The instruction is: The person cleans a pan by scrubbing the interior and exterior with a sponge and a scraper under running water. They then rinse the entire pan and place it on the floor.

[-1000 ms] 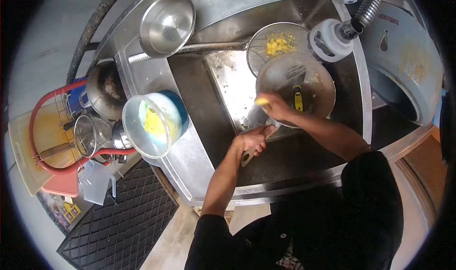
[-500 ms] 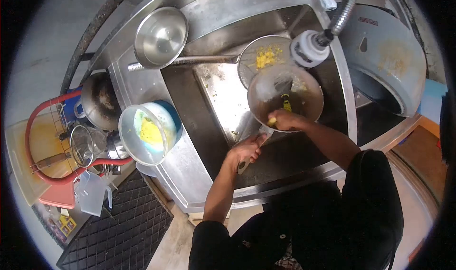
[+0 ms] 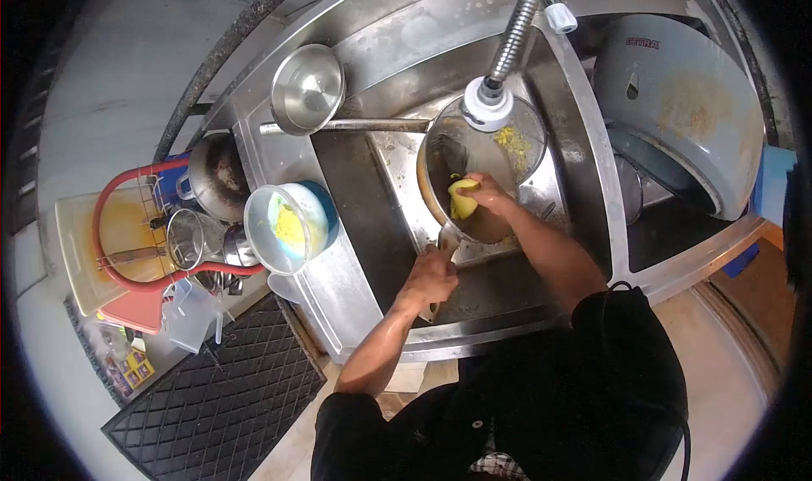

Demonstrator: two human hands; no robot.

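Observation:
My left hand (image 3: pixel 430 278) is wrapped round the handle of a frying pan (image 3: pixel 495 227), which is tilted over the sink (image 3: pixel 355 210). Inside the pan, my right hand (image 3: pixel 486 195) grips a yellow sponge (image 3: pixel 463 200) and presses it toward the left wall. Behind the pan rests a round mesh strainer (image 3: pixel 534 130) with yellow food bits in it, partly hidden by the pan. Its long handle (image 3: pixel 372 125) reaches left to the sink's rim. A white spray tap head (image 3: pixel 488 105) hangs just above the strainer and the pan's far edge.
On the left ledge stand a steel bowl (image 3: pixel 309 88) and a translucent tub (image 3: pixel 258 236) with something yellow inside. Further left, a red-rimmed rack (image 3: pixel 101 219) holds a dark wok (image 3: pixel 216 177) and sieve. A large grey pot (image 3: pixel 685 117) lies on its side at right.
The pan has tilted further and shifted left. My right hand has moved up and left across its inside, with the sponge now plainly visible. The camera view has shifted slightly.

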